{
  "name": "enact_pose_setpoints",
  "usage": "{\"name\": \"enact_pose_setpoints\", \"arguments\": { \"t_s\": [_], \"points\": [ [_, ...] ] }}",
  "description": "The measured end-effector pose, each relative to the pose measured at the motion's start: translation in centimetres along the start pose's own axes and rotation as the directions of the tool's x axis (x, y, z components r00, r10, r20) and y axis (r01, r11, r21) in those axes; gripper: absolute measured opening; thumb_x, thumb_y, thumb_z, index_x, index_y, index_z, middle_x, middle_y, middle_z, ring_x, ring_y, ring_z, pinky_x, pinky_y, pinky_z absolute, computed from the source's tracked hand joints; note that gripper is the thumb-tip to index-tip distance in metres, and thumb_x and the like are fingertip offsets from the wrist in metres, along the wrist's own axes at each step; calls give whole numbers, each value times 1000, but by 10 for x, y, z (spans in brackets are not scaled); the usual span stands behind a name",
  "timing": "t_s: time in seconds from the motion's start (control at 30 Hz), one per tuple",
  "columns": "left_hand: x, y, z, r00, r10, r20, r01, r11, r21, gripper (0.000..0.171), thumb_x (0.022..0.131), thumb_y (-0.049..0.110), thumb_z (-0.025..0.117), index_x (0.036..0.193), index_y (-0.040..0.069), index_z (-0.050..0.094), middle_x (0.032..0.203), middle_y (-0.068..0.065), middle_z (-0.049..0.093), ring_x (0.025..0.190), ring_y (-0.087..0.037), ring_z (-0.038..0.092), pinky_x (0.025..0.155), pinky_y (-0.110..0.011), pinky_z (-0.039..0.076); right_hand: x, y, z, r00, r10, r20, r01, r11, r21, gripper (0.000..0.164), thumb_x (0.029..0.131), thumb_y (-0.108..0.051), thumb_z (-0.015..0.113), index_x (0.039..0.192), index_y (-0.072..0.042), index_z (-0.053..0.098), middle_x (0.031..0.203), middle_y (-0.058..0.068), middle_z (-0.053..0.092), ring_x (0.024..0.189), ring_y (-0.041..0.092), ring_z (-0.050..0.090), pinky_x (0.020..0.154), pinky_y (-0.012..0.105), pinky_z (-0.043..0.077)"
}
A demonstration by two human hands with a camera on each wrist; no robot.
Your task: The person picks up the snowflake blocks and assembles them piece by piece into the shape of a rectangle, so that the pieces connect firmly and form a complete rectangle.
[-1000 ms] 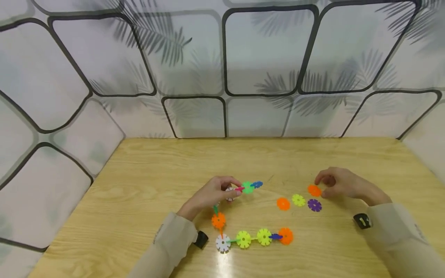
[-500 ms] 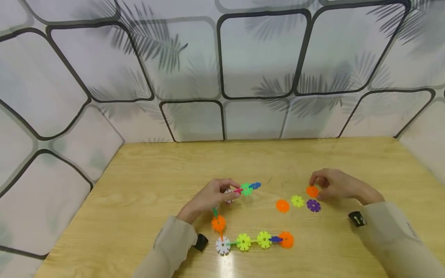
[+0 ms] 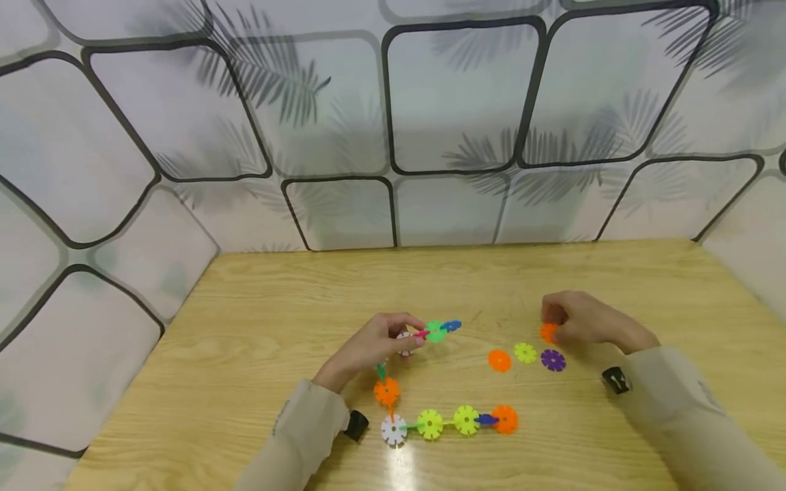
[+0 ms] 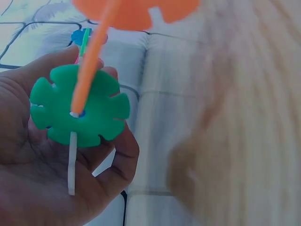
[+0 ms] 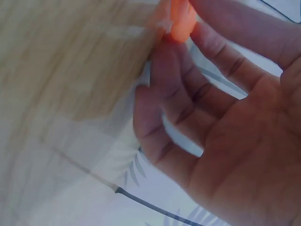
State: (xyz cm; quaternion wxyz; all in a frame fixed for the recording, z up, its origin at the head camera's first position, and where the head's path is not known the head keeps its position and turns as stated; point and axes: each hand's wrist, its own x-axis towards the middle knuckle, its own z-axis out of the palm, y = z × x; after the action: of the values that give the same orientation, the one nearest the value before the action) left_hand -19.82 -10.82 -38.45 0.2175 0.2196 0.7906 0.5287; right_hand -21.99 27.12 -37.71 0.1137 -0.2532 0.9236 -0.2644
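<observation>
My left hand (image 3: 371, 341) pinches a chain of notched plastic snowflake discs near its pink disc (image 3: 421, 334). Beyond the fingertips, a light green disc (image 3: 436, 331) and a blue disc (image 3: 452, 325) stick out to the right. In the left wrist view, a dark green disc (image 4: 101, 96) is slotted to an orange one (image 4: 136, 12) beside the palm. The chain runs down to a white disc (image 3: 394, 429), then right to an orange end disc (image 3: 505, 419). My right hand (image 3: 586, 319) pinches a loose orange disc (image 5: 182, 21) between thumb and fingers, partly hidden by them.
Three loose discs lie on the wooden table (image 3: 276, 293) between the hands: orange (image 3: 500, 361), yellow (image 3: 525, 352) and purple (image 3: 553, 360). A patterned wall covering (image 3: 454, 204) rises along the table's back edge.
The right hand has shifted slightly left, and its fingers have closed from beside the orange disc onto it. The left hand keeps its grip on the chain, nearly still.
</observation>
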Motion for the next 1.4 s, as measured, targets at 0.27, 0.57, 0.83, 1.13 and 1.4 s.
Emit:
{"name": "enact_pose_setpoints", "arguments": {
  "t_s": [0.27, 0.57, 0.83, 1.13, 1.4],
  "points": [
    [2, 0, -1, 1000, -4, 6, 4, 1000, -15, 27, 101, 15, 66, 123, 1, 68, 77, -3, 60, 71, -18, 63, 70, -30, 52, 9, -4, -1, 999, -35, -2, 35, 995, 97, 12, 81, 6, 72, 86, -4, 70, 70, -6, 55, 61, 8, 47, 56, 26, 42],
    [3, -3, 0, 1000, -13, 10, 13, 1000, -25, 28, 101, 16, 65, 124, 0, 67, 79, -6, 61, 72, -17, 61, 69, -29, 51, 24, -32, -1, 996, -30, -84, 53, 957, 285, 7, 92, 9, 62, 96, 5, 66, 76, 3, 63, 60, 15, 56, 57, 31, 52],
    [3, -3, 6, 999, -3, 32, 3, 1000, 3, 27, 101, 17, 64, 123, 1, 67, 90, -8, 68, 73, -16, 61, 68, -27, 50, 37, -62, 13, 996, -57, -68, 83, 881, 467, 18, 96, 8, 61, 113, 14, 62, 84, 9, 64, 66, 22, 64, 67, 34, 59],
    [7, -5, 11, 999, -35, -14, 34, 999, -16, 23, 101, 14, 64, 119, 0, 69, 119, -11, 67, 81, -16, 64, 73, -29, 54, 40, -70, 33, 997, -34, -74, 71, 809, 584, 17, 97, 8, 60, 112, 15, 61, 86, 11, 65, 68, 25, 67, 68, 37, 60],
    [8, -1, 7, 1000, 2, -27, -2, 1000, -8, 25, 101, 15, 64, 121, 0, 68, 111, -9, 69, 78, -18, 65, 70, -31, 54, 49, -75, 36, 999, 22, -44, 9, 797, 605, 14, 98, 7, 58, 111, 13, 60, 82, 11, 65, 69, 28, 67, 68, 39, 60]
  ]
}}
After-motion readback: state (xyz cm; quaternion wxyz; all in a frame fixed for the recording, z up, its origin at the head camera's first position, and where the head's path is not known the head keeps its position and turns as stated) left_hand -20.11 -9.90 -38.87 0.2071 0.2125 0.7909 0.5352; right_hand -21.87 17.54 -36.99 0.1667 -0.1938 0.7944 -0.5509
